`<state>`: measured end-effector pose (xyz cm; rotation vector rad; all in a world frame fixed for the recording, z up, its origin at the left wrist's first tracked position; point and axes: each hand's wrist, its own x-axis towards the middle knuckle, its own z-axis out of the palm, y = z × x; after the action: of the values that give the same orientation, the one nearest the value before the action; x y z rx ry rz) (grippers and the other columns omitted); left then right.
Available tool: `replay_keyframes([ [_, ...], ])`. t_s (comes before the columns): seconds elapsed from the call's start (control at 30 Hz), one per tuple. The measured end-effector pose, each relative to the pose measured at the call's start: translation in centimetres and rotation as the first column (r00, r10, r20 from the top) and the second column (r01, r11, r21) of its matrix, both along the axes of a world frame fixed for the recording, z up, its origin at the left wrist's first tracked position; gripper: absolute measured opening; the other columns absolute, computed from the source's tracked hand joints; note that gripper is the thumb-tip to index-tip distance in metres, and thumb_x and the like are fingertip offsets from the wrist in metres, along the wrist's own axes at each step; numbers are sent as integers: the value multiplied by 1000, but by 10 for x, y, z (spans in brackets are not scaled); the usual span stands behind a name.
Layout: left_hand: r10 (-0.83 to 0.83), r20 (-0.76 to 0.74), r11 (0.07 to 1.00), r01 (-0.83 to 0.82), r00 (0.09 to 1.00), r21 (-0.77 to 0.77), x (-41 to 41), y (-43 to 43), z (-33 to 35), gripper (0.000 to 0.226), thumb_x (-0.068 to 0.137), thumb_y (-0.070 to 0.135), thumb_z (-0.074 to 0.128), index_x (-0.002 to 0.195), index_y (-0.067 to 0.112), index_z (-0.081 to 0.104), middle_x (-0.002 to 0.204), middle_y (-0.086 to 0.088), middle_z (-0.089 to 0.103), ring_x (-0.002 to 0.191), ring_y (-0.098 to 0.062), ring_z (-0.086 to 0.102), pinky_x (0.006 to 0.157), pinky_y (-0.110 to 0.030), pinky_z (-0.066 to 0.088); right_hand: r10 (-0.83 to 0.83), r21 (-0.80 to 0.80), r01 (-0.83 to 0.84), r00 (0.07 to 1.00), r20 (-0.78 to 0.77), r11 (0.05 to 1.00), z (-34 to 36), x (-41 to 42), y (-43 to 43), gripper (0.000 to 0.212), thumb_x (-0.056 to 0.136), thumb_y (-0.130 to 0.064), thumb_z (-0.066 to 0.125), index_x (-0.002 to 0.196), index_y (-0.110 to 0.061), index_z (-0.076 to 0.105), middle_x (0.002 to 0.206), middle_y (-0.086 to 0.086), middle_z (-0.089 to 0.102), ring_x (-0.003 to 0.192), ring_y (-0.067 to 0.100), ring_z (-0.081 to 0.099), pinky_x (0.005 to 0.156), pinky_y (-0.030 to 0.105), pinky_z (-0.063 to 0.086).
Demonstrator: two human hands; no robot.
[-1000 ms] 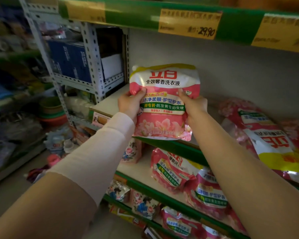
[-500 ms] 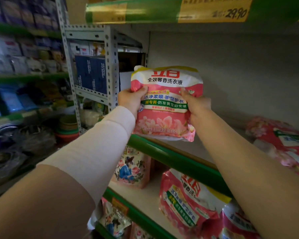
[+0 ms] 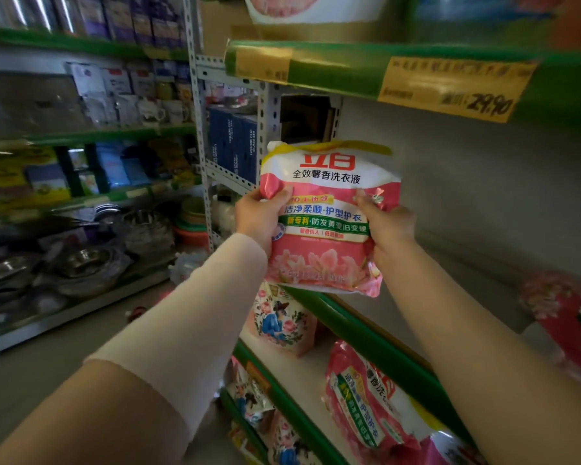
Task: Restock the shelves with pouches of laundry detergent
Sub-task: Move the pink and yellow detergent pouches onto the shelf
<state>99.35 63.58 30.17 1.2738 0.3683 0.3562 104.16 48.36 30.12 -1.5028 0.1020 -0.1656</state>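
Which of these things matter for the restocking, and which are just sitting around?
Part of the job: held pouch, left hand, right hand, shelf, pouches on the lower shelf.

Just there: metal bowls, blue boxes, flowery packs, price tag.
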Motion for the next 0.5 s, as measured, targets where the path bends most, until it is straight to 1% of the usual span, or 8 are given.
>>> replay_keyframes([
  [0.1, 65, -10, 997, -65, 998, -46, -21, 12, 0, 12, 84, 23, 69, 91, 17, 61, 91, -6, 71, 79, -22, 70, 72, -37, 58, 77, -34, -79, 996, -45, 996, 2, -14, 15, 25, 75, -33, 77, 74, -16, 58, 83, 5, 68, 84, 24, 69, 83, 42, 56],
  [0.13, 86, -15, 995, -87, 996, -54, -30, 16, 0, 12, 84, 22, 70, 92, 16, 62, 93, -8, 71, 82, -24, 70, 74, -39, 58, 101, -35, -104, 993, -61, 994, 3, -21, 20, 25, 75, -33, 76, 75, -17, 58, 85, 5, 69, 84, 23, 69, 83, 42, 56],
  [0.2, 130, -23, 989, -131, 991, -64, -47, 25, -3, 23, 83, 21, 71, 102, 10, 63, 96, -10, 71, 83, -25, 71, 76, -41, 58, 142, -28, -145, 986, -82, 989, 2, -37, 31, 25, 75, -34, 76, 73, -19, 56, 87, 5, 69, 83, 22, 69, 82, 42, 56],
  [0.27, 166, -18, 983, -167, 986, -74, -66, 34, -10, 33, 82, 22, 71, 110, 5, 62, 93, -11, 72, 78, -24, 71, 74, -41, 59, 177, -18, -179, 980, -93, 984, -1, -54, 43, 24, 77, -33, 75, 72, -21, 55, 88, 5, 69, 78, 20, 68, 79, 41, 57],
  [0.33, 213, -15, 974, -213, 977, -82, -88, 41, -20, 31, 83, 21, 71, 107, 5, 62, 90, -11, 71, 74, -24, 71, 70, -40, 59, 216, -3, -218, 971, -100, 976, -8, -71, 54, 23, 79, -30, 73, 72, -23, 53, 86, 5, 68, 76, 20, 67, 78, 41, 57],
  [0.4, 259, -38, 962, -262, 965, -79, -111, 45, -34, 25, 83, 22, 70, 102, 7, 63, 87, -10, 71, 70, -23, 70, 65, -38, 59, 250, -55, -257, 962, -112, 965, -21, -89, 61, 23, 79, -32, 74, 71, -23, 54, 83, 3, 67, 79, 21, 68, 80, 42, 57],
  [0.5, 321, -104, 940, -330, 941, -88, -145, 47, -56, 29, 84, 24, 70, 106, 7, 61, 83, -8, 71, 64, -19, 70, 58, -32, 57, 301, -88, -319, 938, -170, 944, -45, -113, 67, 23, 80, -32, 72, 71, -21, 55, 75, -2, 66, 73, 17, 67, 77, 37, 57],
])
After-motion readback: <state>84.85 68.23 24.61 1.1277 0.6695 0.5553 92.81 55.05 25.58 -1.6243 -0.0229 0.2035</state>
